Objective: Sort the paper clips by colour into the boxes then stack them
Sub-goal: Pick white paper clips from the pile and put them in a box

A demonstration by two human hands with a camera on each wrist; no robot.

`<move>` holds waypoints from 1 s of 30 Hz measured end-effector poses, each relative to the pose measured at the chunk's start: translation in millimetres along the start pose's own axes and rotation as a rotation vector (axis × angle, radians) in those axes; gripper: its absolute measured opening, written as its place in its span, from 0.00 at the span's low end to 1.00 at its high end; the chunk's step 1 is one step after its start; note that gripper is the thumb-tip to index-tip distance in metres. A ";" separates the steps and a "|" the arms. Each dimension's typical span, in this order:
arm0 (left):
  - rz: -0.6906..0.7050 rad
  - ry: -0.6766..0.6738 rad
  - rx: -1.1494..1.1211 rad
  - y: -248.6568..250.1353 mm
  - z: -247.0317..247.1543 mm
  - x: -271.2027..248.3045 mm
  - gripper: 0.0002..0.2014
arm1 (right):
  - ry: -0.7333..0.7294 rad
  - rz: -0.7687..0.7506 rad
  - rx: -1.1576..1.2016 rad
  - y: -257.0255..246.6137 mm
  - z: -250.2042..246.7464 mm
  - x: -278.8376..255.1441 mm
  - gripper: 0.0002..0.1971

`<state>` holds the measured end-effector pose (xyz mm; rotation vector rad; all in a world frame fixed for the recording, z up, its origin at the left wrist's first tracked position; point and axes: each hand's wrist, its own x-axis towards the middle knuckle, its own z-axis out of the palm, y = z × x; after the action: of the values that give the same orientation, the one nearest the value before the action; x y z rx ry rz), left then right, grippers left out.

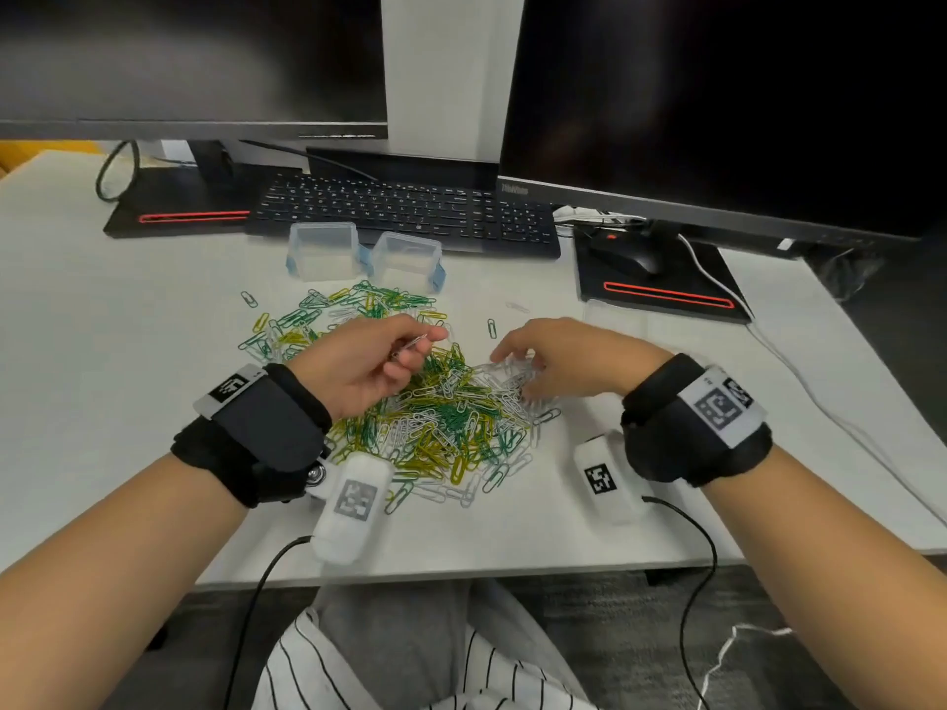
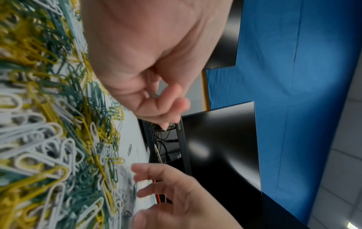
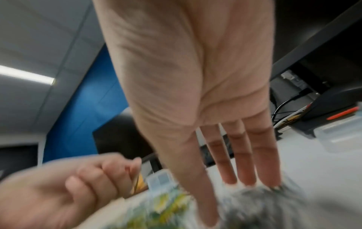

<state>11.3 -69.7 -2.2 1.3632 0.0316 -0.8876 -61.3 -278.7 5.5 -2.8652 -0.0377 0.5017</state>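
Fingers (image 1: 405, 368) of left hand (image 1: 358, 366) curled, thumb and forefinger pinching a few pale paper clips (image 1: 410, 345), lifted above the heap. Fingers (image 1: 505, 351) of right hand (image 1: 569, 358) spread and nearly straight, tips down on a cluster of white clips (image 1: 505, 376), holding nothing. Under and between both hands, spread over the white table (image 1: 102, 325): heap of green, yellow and white paper clips (image 1: 440, 427), mixed. Beyond the fingertips, a few stray clips (image 1: 492, 329) lying apart from the heap. Farther out past the left hand, two clear boxes (image 1: 323, 251) with blue clasps, side by side, open tops up, contents not discernible. Behind those, black keyboard (image 1: 405, 210); past the right hand, black mouse (image 1: 628, 256) on a monitor stand. Two dark monitors (image 1: 717, 94) at the back. Black bands with printed markers on both wrists.
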 end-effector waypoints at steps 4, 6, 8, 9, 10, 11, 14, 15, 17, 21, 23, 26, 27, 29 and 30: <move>0.020 -0.007 0.263 0.6 7.1 -0.3 0.09 | -0.007 -0.017 -0.032 0.6 17.5 15.1 0.33; 0.042 -0.023 0.345 1.1 10.7 -0.1 0.09 | -0.047 -0.031 -0.067 1.1 19.7 20.3 0.33; 0.038 -0.061 0.426 2.4 13.6 -0.7 0.09 | -0.031 -0.053 -0.093 -0.3 20.2 21.1 0.31; 0.027 -0.079 0.471 2.7 14.8 -1.2 0.10 | -0.003 -0.073 -0.088 -2.2 20.2 20.7 0.27; 0.018 -0.095 0.509 2.5 15.8 -1.1 0.11 | 0.030 -0.100 -0.078 -3.6 19.9 20.4 0.23; 0.012 -0.108 0.537 2.2 16.6 -1.0 0.11 | 0.061 -0.129 -0.067 -5.3 19.9 20.4 0.19; 0.000 -0.135 0.536 1.3 21.2 0.6 0.11 | 0.100 -0.175 -0.050 -3.7 18.4 22.7 0.10; -0.006 -0.140 0.507 1.6 22.7 1.1 0.10 | 0.104 -0.163 -0.034 -1.5 16.9 23.3 0.09; -0.015 -0.137 0.424 3.1 24.8 3.2 0.09 | 0.129 -0.117 0.068 4.3 13.4 22.3 0.05; 0.000 -0.095 0.246 8.6 27.6 5.8 0.12 | 0.158 -0.066 0.581 13.7 7.5 15.2 0.03; -0.001 -0.093 0.184 16.1 32.6 5.6 0.12 | 0.135 -0.046 0.928 13.9 7.8 10.3 0.04; 0.034 -0.089 0.204 44.1 44.5 7.1 0.11 | 0.094 -0.063 1.423 10.3 9.1 7.6 0.04; 0.059 -0.081 0.195 55.8 49.1 7.2 0.12 | 0.078 -0.064 1.596 8.6 8.3 6.9 0.04; 0.095 -0.073 0.148 75.3 57.4 6.3 0.16 | -0.006 -0.036 1.953 6.0 6.8 4.5 0.04; 0.104 -0.077 0.136 84.0 62.7 5.5 0.17 | -0.070 -0.029 2.097 5.9 4.9 2.5 0.04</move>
<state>33.2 -130.5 80.5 1.4427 -0.1602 -0.8663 -60.7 -283.3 -1.1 -0.7877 0.2621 0.2549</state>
